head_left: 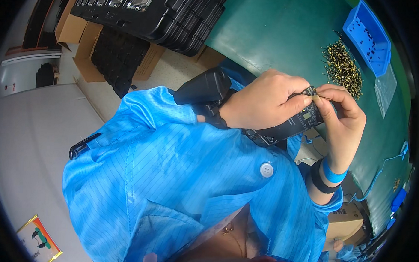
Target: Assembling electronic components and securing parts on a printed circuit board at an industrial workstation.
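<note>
A long black circuit board (pixel 290 128) slants across in front of my chest, its far end raised between my two hands. My left hand (pixel 268 100) is closed over the board, thumb and forefinger pressing near its far corner. My right hand (pixel 343 112) meets it there in a pinch, thumb and fingertips at the board's end. Whatever those fingertips hold is too small and covered to make out. Just beyond the right hand, a heap of small black-and-gold parts with thin leads (pixel 343 68) lies on the green tabletop (pixel 277 34).
A blue bin (pixel 367 39) with small dark pieces sits at the far right, a clear plastic bag (pixel 385 93) beside it. Stacked black trays (pixel 176 21) with boards on top stand at the far left, near open cardboard boxes (pixel 87 57). A blue cord (pixel 378 176) crosses the table's right side.
</note>
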Demonstrator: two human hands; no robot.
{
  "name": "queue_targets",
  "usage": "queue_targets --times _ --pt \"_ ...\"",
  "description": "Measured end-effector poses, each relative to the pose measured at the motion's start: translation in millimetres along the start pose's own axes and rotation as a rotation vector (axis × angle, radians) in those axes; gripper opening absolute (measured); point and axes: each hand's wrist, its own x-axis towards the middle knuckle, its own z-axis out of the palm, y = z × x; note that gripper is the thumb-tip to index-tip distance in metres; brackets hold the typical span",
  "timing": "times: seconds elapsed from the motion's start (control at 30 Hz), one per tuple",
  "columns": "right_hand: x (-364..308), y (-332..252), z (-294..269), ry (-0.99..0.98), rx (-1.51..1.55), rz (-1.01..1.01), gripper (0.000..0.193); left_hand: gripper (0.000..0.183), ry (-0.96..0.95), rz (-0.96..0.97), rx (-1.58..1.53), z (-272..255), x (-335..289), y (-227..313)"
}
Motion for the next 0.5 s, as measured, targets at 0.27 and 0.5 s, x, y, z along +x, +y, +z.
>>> queue_targets --times 0.27,0.5 --pt "-1.7 2.0 0.3 0.008 0.016 0.000 0.008 0.017 0.010 0.018 0.036 0.6 -0.7 0.3" --pt "-1.9 1.1 -1.9 -0.008 0.015 0.016 0.008 0.018 0.014 0.055 0.024 1.2 -0.9 0.8"
